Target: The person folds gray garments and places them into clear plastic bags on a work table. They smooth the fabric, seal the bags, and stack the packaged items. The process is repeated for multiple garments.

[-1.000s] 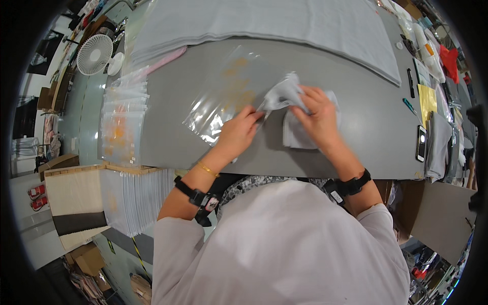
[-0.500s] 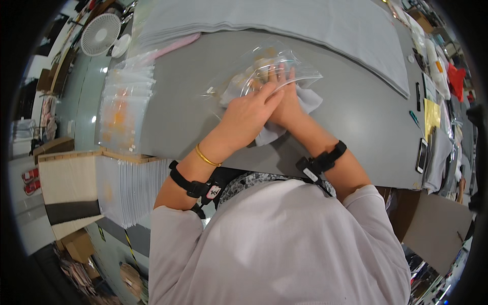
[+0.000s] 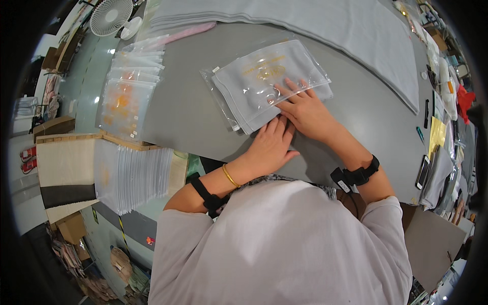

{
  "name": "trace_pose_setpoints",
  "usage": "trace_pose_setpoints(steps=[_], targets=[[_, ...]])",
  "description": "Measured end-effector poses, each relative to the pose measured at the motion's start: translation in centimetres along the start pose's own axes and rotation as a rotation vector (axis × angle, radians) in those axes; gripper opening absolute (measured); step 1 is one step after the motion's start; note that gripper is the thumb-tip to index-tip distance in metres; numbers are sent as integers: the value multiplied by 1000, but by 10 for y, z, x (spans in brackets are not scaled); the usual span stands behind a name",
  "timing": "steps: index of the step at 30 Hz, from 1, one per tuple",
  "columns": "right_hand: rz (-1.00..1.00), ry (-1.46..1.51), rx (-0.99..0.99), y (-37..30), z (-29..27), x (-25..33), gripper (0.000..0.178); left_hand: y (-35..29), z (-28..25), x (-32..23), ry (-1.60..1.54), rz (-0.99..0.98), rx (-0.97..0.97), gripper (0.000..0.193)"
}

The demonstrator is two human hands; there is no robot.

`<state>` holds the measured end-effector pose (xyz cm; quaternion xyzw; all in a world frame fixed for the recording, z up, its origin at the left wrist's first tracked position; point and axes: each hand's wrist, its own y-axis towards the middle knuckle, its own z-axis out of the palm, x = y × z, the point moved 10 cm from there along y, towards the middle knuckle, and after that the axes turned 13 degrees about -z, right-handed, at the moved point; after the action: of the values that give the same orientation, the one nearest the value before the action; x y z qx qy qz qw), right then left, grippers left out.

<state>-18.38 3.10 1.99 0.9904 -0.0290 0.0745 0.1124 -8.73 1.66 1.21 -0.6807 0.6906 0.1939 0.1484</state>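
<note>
A clear zip bag [image 3: 292, 56] with gold print lies flat in front of me, tilted on the grey table. Folded light grey cloth [image 3: 239, 94] fills most of it, and a strip of the cloth shows at the bag's near edge. My right hand [image 3: 306, 109] rests with spread fingers on the bag's near right part. Beside it, my left hand [image 3: 273, 144] is open, fingertips at the bag's near edge and the cloth there. The fingertips of the left hand are partly hidden near the right hand.
A large stack of grey cloth [image 3: 284, 12] spans the table's far side. Overlapping clear bags [image 3: 124, 99] lie at the left, above a wooden box [image 3: 68, 168] holding several upright filled bags [image 3: 134, 175]. A phone [image 3: 422, 172] and a pen [image 3: 426, 114] lie at the right.
The bag, bunched up before with my right hand under its film, now lies flat around the cloth. My right hand is on top, and my left has moved nearer to me.
</note>
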Motion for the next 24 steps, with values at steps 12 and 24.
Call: trace_pose_setpoints(steps=[12, 24], targets=[[-204, 96, 50, 50, 9, 2, 50, 8, -15, 24, -78, -12, 40, 75], [-290, 75, 49, 46, 7, 43, 67, 54, -152, 115, -17, -31, -264, 36]])
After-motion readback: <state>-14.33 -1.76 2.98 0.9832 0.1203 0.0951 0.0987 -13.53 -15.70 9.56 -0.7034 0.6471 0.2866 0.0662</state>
